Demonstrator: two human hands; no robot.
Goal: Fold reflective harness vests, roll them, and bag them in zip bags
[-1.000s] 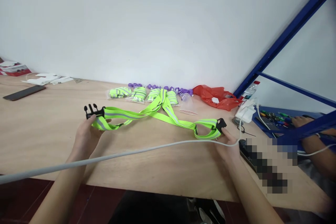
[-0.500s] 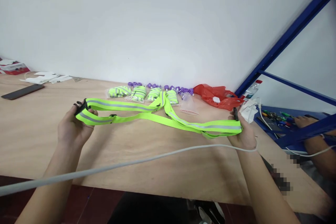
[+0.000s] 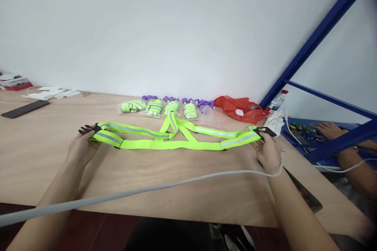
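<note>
A neon-yellow reflective strap vest [image 3: 165,144] with grey stripes stretches between my two hands above the table. My left hand [image 3: 81,148] is closed on the black buckle [image 3: 96,128] at its left end. At the opposite end, my right hand [image 3: 268,152] pinches the other black buckle [image 3: 266,131], which sticks out past the fingers. The middle straps branch upward toward the bagged vests. A pale cable [image 3: 165,184] runs across the front to my right wrist.
Several bagged yellow vests [image 3: 153,108] lie along the back, before purple pieces [image 3: 203,103]. A red plastic bag [image 3: 241,109] and a bottle [image 3: 277,101] stand right, near a blue metal frame [image 3: 330,98]. Another person's hand [image 3: 330,130] is beyond it. A dark phone-like slab [image 3: 25,108] lies left.
The vest's front strap is now pulled straighter and its straps are spread apart. My right hand has turned, so its buckle now points outward to the right.
</note>
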